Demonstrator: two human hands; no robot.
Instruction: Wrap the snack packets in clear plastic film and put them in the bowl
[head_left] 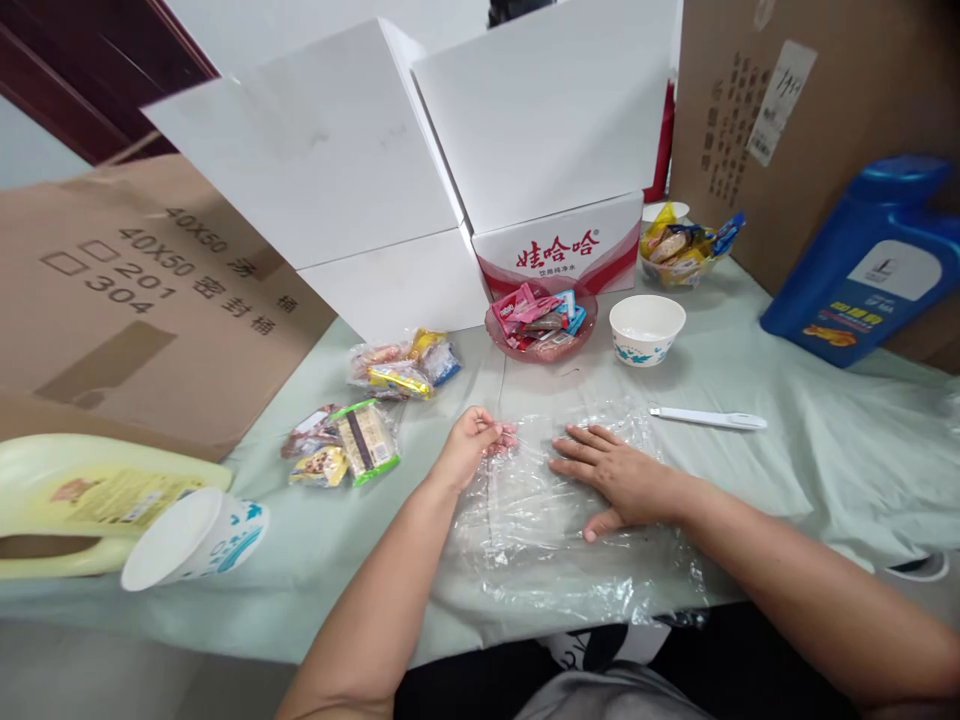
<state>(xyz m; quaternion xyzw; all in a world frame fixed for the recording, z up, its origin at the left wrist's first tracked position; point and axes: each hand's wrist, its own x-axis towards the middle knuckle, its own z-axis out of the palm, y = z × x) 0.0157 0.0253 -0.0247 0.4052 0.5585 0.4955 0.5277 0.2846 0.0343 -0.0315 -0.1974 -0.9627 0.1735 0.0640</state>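
A clear plastic bag (525,560) lies spread and wrinkled on the table in front of me. My left hand (474,445) is closed in a pinch on the bag's upper left part; the fingertips look partly covered by the shiny film. Flat on the bag's right side rests my right hand (619,475), fingers spread and holding nothing. Just beyond it is a white slim tool (709,418), perhaps a cutter. Left of my left hand are two clear packs of small wrapped snacks, a nearer pack (365,445) and a farther pack (405,366).
A pink glass bowl (517,350) of wrapped sweets and a paper bowl (647,335) stand beyond the bag. Farther right is a clear bowl of snacks (682,255). White boxes (555,120), a blue bottle (862,270), a tipped paper cup (232,535) and a yellow jug (112,480) surround the area.
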